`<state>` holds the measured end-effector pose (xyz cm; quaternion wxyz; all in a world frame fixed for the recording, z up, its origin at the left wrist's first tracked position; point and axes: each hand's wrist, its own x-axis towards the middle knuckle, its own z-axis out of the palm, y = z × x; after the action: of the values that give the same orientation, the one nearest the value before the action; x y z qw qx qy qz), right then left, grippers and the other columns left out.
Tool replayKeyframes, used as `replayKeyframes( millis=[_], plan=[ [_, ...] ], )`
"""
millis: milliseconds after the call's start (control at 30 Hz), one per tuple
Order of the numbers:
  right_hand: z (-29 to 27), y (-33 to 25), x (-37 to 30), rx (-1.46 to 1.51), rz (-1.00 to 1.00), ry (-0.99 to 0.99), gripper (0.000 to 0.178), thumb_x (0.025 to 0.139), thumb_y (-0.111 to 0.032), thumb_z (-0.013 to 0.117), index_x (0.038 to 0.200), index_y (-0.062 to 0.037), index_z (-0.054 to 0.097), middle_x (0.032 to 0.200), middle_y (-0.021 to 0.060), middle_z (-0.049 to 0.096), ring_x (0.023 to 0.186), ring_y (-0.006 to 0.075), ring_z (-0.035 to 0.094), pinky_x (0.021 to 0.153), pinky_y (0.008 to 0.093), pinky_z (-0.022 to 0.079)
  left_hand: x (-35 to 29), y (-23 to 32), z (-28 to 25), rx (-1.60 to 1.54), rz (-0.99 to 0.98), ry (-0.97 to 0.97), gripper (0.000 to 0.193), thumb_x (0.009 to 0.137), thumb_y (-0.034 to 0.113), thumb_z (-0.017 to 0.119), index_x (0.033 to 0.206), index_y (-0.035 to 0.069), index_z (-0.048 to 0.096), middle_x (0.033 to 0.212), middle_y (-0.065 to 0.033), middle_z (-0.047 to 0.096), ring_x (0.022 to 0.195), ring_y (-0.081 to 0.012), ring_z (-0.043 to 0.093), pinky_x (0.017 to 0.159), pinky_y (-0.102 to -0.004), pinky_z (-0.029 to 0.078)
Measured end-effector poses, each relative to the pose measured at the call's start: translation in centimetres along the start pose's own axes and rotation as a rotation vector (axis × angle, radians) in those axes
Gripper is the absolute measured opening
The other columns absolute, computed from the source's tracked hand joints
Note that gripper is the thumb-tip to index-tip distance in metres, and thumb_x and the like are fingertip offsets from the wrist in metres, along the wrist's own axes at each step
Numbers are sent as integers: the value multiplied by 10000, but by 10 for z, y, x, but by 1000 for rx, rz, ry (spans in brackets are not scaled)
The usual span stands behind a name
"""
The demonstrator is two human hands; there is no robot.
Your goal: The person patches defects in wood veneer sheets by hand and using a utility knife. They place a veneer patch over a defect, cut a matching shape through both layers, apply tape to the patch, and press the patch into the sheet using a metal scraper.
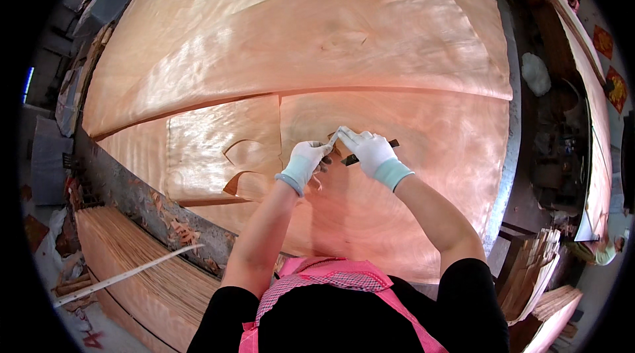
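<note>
Pinched at the fingertips, the left gloved hand may hold something too small to make out, just left of the black flat tool that the right gloved hand seems closed around. Beneath that tool lies a wood veneer sheet; fine handwork seems underway, calling for a steady hold.

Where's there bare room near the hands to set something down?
Right of the right hand, the lower veneer lies bare, up to the edge of the upper sheet and the grey table rim. It's crowded around the left hand and dark strip; curved cuts break the veneer leftward.
</note>
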<state>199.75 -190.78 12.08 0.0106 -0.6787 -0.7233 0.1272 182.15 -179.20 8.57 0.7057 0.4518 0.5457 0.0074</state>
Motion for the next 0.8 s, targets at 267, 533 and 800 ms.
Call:
replayKeyframes(
  millis=[267,533,800],
  plan=[
    [-1,-14,13,-238,-66,-245,652,934,-260,642,1534,-313,392,1599,169,332,1183,288,581,931,384,508,-69,8,4,673,186,166,391,934,400,630,799,38,692,774,-123,709,628,-231,677,624,-379,537],
    [-18,-23,14,-160,-55,-340,721,906,-145,634,1528,-411,385,1631,184,259,1236,327,558,968,393,503,-40,1,-55,950,463,485,347,937,367,634,952,34,731,792,-148,714,718,-289,700,679,-418,549],
    [-32,60,-27,504,412,126,513,889,-72,526,1382,-202,586,1351,140,603,1131,349,629,923,421,532,-54,-4,43,72,170,-34,254,975,279,669,1012,33,722,718,-67,691,472,-106,589,455,-245,444]
  ],
)
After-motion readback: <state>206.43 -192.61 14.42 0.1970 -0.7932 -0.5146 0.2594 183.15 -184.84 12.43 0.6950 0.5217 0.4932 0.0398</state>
